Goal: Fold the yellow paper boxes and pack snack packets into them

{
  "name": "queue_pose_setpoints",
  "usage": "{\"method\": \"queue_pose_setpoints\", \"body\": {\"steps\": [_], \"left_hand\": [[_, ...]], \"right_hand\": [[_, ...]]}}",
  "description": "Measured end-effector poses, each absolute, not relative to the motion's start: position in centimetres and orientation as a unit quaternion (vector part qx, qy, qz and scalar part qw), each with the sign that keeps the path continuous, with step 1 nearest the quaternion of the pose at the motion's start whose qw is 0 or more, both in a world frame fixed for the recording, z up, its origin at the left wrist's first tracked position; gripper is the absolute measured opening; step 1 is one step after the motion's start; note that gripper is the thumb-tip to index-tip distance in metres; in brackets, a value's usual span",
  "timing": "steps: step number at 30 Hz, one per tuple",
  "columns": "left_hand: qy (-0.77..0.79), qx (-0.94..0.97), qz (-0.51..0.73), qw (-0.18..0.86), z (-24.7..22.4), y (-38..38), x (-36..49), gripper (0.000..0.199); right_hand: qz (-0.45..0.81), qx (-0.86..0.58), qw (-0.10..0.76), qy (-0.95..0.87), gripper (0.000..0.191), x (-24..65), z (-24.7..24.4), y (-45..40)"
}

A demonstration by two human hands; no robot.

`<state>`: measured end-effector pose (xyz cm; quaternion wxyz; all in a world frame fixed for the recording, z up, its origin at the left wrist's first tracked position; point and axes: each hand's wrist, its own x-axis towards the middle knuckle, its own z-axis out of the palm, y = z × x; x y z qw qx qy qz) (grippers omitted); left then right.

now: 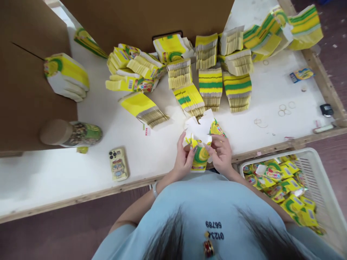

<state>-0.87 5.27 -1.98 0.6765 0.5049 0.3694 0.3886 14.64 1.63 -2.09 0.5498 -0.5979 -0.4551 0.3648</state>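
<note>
Close to my body, at the table's front edge, a yellow and green carton (201, 159) is held between both hands, its white inner flaps spread at the top. My left hand (183, 155) grips its left side, with thumb and fingers pinched at the rim. On the other side my right hand (221, 153) pinches the right rim. Behind the right fingers lies another printed yellow piece (216, 128), partly hidden. Just beyond the hands sits a stack of flat cartons (189, 99).
More stacks of flat cartons (237, 90) cover the white table (103, 195) toward the brown cardboard boxes (146, 18). A phone (118, 164) and a lidded jar (81, 134) are at left. At lower right stands a white basket (322, 184) of yellow packs. Rubber bands (283, 110) lie at right.
</note>
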Motion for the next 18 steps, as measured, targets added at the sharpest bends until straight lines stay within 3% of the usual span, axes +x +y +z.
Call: {"method": "queue_pose_setpoints", "body": {"steps": [5,9,12,14,18], "left_hand": [[0.333,0.534,0.309,0.713,-2.2,4.5,-2.9,0.048],[0.310,0.584,0.295,0.690,-1.9,4.8,-3.1,0.032],[0.329,0.591,0.324,0.661,-1.9,4.9,-2.7,0.046],[0.340,0.591,0.319,0.659,-1.9,4.9,-2.5,0.057],[0.350,0.611,0.302,0.643,-1.6,5.3,-2.7,0.056]], "right_hand": [[0.502,-0.546,0.496,-0.452,0.027,16.4,-1.7,1.2],[0.484,-0.560,0.492,-0.459,0.030,16.4,-1.5,1.4],[0.427,-0.578,0.523,-0.458,0.029,16.2,-1.7,1.2],[0.404,-0.581,0.496,-0.503,0.032,16.6,-1.9,0.9],[0.412,-0.523,0.440,-0.603,0.042,18.0,-1.7,0.5]]}}
